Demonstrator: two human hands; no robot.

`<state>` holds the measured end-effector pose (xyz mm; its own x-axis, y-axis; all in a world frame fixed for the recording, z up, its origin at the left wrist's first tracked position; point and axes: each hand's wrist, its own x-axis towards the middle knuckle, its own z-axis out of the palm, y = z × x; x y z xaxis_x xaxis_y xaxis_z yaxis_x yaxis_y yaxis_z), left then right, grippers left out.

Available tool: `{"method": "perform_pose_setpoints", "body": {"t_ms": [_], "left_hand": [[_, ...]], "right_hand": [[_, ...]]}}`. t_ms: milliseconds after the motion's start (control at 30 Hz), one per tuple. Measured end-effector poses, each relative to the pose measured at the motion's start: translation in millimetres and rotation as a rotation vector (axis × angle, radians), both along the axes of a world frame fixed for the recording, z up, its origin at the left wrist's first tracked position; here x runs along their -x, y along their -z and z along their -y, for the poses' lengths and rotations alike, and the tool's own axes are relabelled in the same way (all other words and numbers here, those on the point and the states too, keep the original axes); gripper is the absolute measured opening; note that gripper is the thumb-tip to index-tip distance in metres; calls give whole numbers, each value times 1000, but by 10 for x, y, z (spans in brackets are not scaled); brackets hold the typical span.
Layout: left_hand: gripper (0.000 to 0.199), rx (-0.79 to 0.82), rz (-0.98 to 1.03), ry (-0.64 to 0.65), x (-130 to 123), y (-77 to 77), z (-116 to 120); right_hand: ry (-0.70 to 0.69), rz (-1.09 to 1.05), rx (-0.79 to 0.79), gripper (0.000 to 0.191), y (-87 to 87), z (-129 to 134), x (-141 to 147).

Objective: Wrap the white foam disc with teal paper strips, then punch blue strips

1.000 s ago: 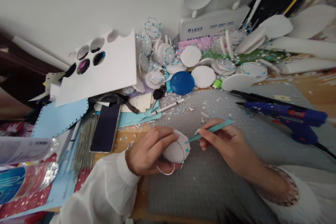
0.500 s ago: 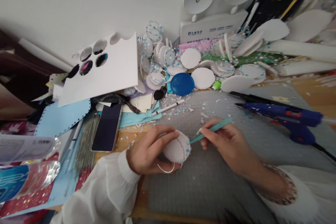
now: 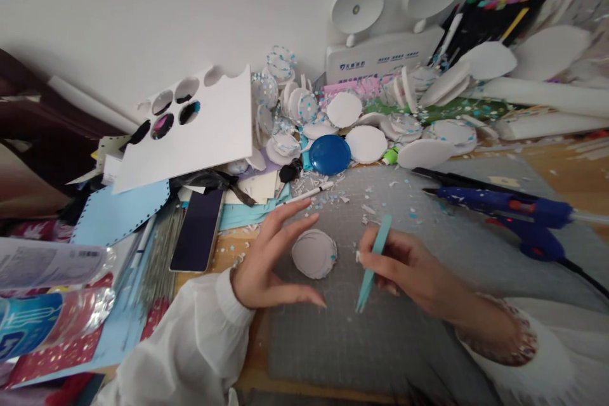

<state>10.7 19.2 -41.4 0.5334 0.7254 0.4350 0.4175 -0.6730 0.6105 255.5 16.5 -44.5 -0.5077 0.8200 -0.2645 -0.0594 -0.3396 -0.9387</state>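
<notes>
Disc point(image 3: 314, 255) lies on mat point(image 3: 323, 349). Left hand point(image 3: 259, 273) spread wide, just left of disc. Right hand point(image 3: 406, 269) grips tweezers point(image 3: 379, 245) right of disc; glue gun point(image 3: 499, 202) farther right.

Bare hands: two, one left hand point(image 3: 269, 266), one right hand point(image 3: 404, 263). Slim teal tweezers point(image 3: 375, 260): one pair. Flat white round disc point(image 3: 313, 254) between hands: one. White discs heaped behind point(image 3: 366, 143): over ten, overlap hides exact count. Glossy blue oval piece point(image 3: 330, 154): one. Dark-screened rectangular phone point(image 3: 197, 231): one. Blue plastic glue gun point(image 3: 504, 206): one. Round white lamp heads point(image 3: 356, 3): two.
</notes>
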Motion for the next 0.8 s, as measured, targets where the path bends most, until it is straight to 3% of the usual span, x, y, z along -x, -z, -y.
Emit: {"method": "perform_pose_setpoints", "body": {"t_ms": [133, 300, 500, 800], "left_hand": [[40, -98, 26, -89, -139, -224, 113], [19, -166, -53, -3, -326, -313, 226], [11, -205, -29, -6, -372, -333, 265], [9, -96, -51, 20, -325, -352, 373]], "right_hand": [[-92, -17, -31, 31, -20, 12, 28], [-209, -106, -104, 31, -10, 32, 51], [-238, -119, -121, 27, 4, 58, 51], [-244, -66, -174, 24, 22, 97, 42]]}}
